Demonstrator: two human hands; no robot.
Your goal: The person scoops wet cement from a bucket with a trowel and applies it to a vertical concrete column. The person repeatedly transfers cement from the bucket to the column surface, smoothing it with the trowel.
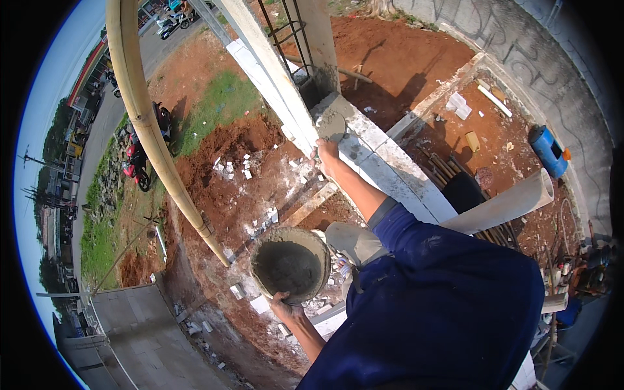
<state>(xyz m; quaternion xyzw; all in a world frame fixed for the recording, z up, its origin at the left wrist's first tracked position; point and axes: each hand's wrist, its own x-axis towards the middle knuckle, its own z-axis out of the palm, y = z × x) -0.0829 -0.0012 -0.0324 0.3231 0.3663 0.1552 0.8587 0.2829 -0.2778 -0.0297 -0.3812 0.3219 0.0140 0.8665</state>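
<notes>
My left hand (287, 309) grips the lower rim of a round bucket (255, 265), holding it tilted so its inside shows. Wet grey mortar (292, 270) lines and partly fills it. With my arm stretched out, my right hand (326, 156) is closed on a trowel (332, 125), whose handle is hidden by the fingers. The blade looks coated in mortar and is at the top of a white block wall (374, 170). More wet mortar (337, 104) lies on the blocks beyond it, by the foot of a concrete column (320, 49).
A thick bamboo pole (140, 107) slants down on the left. Steel reinforcement bars (296, 29) rise beside the column. Below lies red soil with broken block pieces. To the right are a large grey pipe (504, 203), a blue drum (548, 151) and a boundary wall (526, 71).
</notes>
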